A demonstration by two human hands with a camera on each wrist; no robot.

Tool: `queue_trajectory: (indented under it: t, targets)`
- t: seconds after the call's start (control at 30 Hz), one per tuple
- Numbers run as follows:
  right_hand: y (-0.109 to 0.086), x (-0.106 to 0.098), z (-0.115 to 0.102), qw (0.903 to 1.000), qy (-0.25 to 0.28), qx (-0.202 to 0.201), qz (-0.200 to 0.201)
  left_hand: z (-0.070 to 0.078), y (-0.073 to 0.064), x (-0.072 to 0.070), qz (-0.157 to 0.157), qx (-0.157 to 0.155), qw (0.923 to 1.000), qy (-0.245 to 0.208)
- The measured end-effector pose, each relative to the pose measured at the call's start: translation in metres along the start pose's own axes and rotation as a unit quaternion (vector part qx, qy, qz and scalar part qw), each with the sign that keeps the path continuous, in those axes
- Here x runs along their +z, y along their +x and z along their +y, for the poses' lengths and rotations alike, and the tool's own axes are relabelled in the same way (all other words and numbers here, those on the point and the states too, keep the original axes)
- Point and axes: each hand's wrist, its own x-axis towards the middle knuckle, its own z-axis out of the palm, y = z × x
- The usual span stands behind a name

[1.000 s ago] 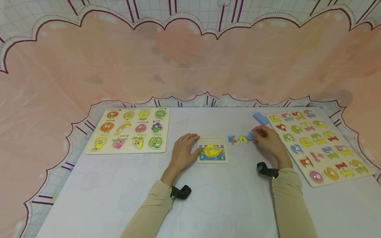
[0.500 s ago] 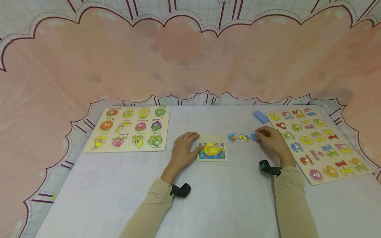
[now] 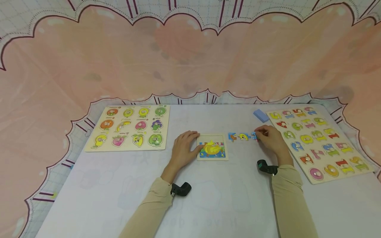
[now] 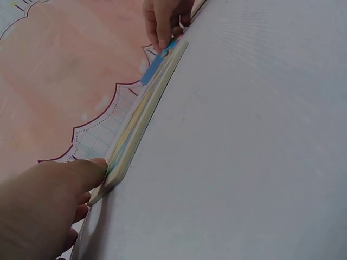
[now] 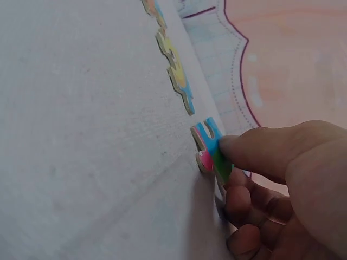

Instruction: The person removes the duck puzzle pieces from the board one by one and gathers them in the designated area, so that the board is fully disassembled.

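Note:
A small wooden jigsaw tray (image 3: 212, 158) with a yellow duck picture lies mid-table; its upper strip shows bare wood. My left hand (image 3: 185, 148) holds its left side, the thumb on the tray's top face in the left wrist view and the other fingers at the edge. To the right of the tray, my right hand (image 3: 271, 140) pinches a blue, green and pink jigsaw piece (image 5: 212, 145) between thumb and fingers. Two more pieces lie in a row between: one blue and orange (image 3: 232, 137), one yellow and blue (image 3: 243, 136).
A fruit puzzle board (image 3: 148, 147) lies at the left back. On the right is a number puzzle board (image 3: 322, 158), close beside my right hand. A blue block (image 3: 261, 115) rests near that board's far corner. A patterned curtain (image 3: 190, 62) hangs beyond the white table (image 3: 208, 201).
My right hand has shifted slightly right, drawing its jigsaw piece a little apart from the yellow one. The left hand stays on the tray.

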Motion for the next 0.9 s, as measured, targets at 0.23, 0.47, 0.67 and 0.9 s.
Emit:
queue_trajectory:
  t: [0.23,0.47,0.67,0.9]
  targets:
    - [-0.002,0.000,-0.003,1.0000,-0.001,0.006,0.000,-0.002,-0.001,-0.003,-0.019,0.012,0.9996,-0.016]
    - [-0.001,0.002,-0.005,0.9998,0.012,-0.003,0.018,-0.004,-0.002,-0.009,-0.077,0.014,0.9967,-0.023]
    - [0.004,0.011,-0.016,0.9986,0.029,-0.043,0.012,-0.003,0.000,-0.019,-0.142,0.015,0.9892,-0.034]
    - [0.004,0.034,-0.041,0.9930,0.037,-0.101,-0.048,0.006,0.002,-0.033,-0.191,0.007,0.9816,-0.001]
